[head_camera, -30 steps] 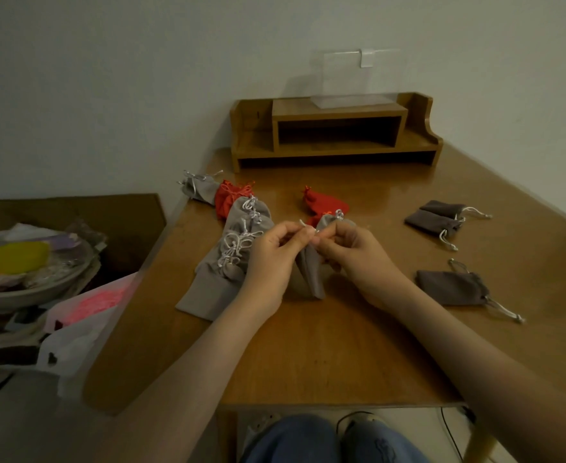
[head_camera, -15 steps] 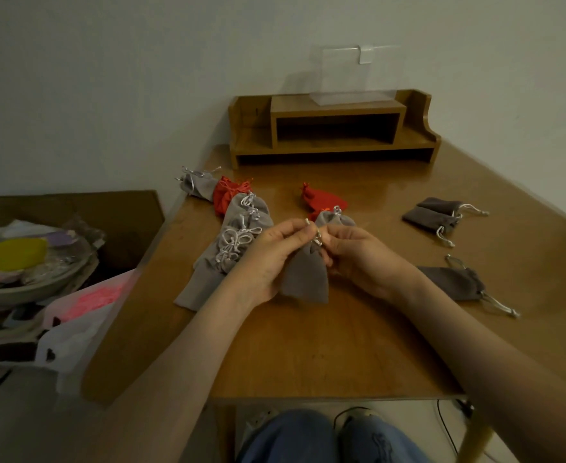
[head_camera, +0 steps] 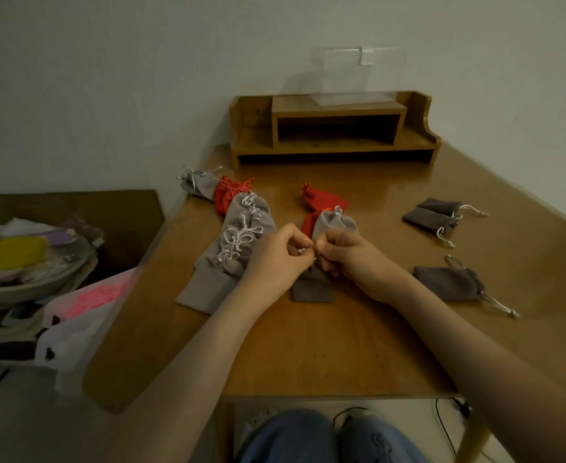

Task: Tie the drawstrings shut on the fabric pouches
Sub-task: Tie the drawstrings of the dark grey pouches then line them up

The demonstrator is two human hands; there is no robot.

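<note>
You're pinching the drawstring (head_camera: 305, 252) w/ both hands: left hand (head_camera: 276, 259) & right hand (head_camera: 351, 259), fingers curling tight, tips meeting. Grey pouch (head_camera: 313, 289) is lying just under your fingers, long axis pointing toward you, both hands equally near.

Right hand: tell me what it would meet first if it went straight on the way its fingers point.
The right hand points leftward at the left hand, both pinching the drawstring of the dark grey pouch; that hand comes first, though depth is unclear.
</note>
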